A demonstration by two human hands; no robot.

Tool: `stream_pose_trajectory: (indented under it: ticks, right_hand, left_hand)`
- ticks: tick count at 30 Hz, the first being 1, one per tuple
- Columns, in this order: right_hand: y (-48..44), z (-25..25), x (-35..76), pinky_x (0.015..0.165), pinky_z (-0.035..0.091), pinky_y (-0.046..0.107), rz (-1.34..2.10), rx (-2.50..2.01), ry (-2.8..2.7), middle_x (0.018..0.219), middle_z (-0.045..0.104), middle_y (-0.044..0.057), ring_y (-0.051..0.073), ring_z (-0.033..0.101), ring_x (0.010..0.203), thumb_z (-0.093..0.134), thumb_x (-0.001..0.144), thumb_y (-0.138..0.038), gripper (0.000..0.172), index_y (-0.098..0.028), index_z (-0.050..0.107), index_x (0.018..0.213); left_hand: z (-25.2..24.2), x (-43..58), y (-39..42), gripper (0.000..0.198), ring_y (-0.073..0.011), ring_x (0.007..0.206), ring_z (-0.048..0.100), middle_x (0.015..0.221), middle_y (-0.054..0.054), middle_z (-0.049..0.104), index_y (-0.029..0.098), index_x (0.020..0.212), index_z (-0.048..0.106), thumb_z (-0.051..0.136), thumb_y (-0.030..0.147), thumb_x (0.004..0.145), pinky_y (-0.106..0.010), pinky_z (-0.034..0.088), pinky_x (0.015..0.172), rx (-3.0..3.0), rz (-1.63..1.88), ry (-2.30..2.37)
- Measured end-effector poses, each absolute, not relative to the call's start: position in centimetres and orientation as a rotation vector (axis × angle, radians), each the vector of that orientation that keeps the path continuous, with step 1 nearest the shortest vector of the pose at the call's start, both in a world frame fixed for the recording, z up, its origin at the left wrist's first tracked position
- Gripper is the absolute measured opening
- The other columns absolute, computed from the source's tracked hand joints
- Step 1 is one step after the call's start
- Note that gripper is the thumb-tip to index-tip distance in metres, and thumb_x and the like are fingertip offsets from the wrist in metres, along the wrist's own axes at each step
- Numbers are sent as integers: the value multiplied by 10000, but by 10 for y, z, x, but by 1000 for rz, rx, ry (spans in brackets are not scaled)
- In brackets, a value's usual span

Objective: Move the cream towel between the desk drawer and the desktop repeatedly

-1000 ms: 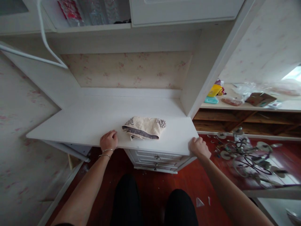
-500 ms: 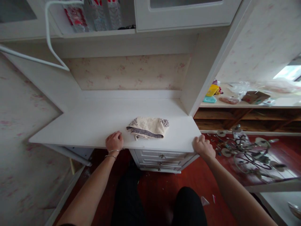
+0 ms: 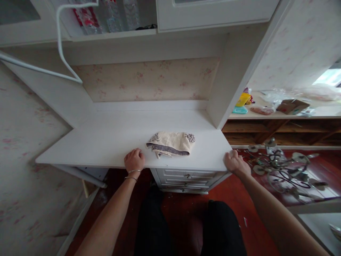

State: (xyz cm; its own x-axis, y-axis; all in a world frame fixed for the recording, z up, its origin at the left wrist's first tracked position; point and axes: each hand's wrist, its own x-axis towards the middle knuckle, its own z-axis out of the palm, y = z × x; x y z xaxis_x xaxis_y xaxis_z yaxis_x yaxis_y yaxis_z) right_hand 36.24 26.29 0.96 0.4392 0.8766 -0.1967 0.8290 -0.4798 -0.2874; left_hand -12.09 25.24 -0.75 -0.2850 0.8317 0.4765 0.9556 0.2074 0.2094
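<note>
Head camera, looking down over your knees: both your hands are on the front edge of the white worktop (image 3: 106, 138). Your left hand (image 3: 134, 160), with two thin bangles (image 3: 132, 174) at the wrist, sits about midway along that edge, its fingers curled tight and knuckles up. The thumb is hidden, so you seem to be clamping the board, though I cannot see underneath. Your right hand (image 3: 234, 161) is wrapped over the front right corner, fingers bent down around it.

The folded cream towel (image 3: 172, 144) with its dark band lies on the worktop close to the front edge, between your hands. It is just beside the left one and well apart from the right, and neither hand touches it.

As for progress, I judge that the hold on the edge is taken at two places and little more than that. The worktop lies level on the drawer unit (image 3: 189, 175) beneath its right end, with no visible gap or tilt, and the towel is untouched.

A chandelier (image 3: 282, 170) lies on the red floor to your right, near the corner you grip.
</note>
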Motion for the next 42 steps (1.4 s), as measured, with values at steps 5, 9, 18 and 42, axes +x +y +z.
stream_pose_trajectory:
  ticks: [5,9,18,42]
  right_hand:
    - [261,14,362,925,413,515,459,-2530,-1504,1246,515,234,367,577,1095,133,948,-554,644,-143,371,1381]
    - [261,15,362,923,415,522,473,-2533,-1471,1245,517,223,375,580,1088,150,951,-553,632,-155,355,1396]
    - [255,8,364,948,410,506,461,-2482,-1470,1264,504,206,360,534,1159,166,958,-540,605,-170,364,1394]
    - [256,8,366,950,403,532,518,-2487,-1431,1261,495,229,394,540,1146,170,951,-571,639,-147,374,1382]
  left_hand:
    - [-5,-117,253,279,-259,1051,584,1107,-82,685,211,1042,670,456,230,865,-393,371,935,-1700,-668,-2242]
    - [-3,-117,253,270,-261,1042,586,1093,-80,687,218,1042,665,460,233,867,-395,370,930,-1700,-644,-2245]
    - [-6,-118,253,277,-249,1041,585,1111,-71,680,218,1066,649,448,231,876,-380,370,936,-1735,-576,-2243]
    - [-1,-116,254,287,-267,1034,573,1103,-91,659,209,1085,631,428,247,886,-409,375,912,-1740,-456,-2267]
